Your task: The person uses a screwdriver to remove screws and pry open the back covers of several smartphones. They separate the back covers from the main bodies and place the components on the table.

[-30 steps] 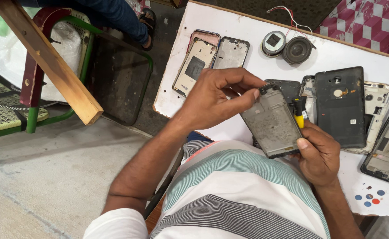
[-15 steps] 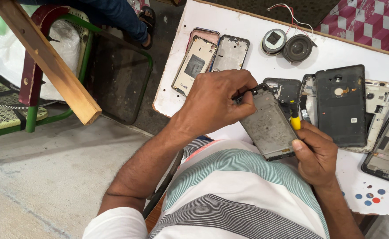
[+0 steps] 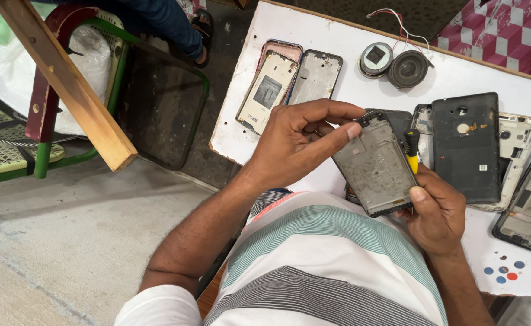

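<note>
White counter (image 3: 350, 42) with chipped edges is set over a bare concrete floor (image 3: 66, 241); a green-framed chair (image 3: 105, 42) and a wooden plank (image 3: 66, 84) are seen to the left. No containers are seen; loose parts are laid flat on the counter: two phone frames (image 3: 289, 84) side by side, two round speakers (image 3: 395, 63) with wires, a black back cover (image 3: 466, 145), more frames at the right edge. A phone frame (image 3: 374, 166) is held above the counter edge, near the torso, long axis running upper-left to lower-right, tilted, inner face up. Left hand (image 3: 292, 142) is curled, fingertips pressed at the frame's top corner. Right hand (image 3: 437, 211) is pinched on the frame's lower corner, with a yellow-handled screwdriver (image 3: 411, 151) tucked in the same grip.
</note>
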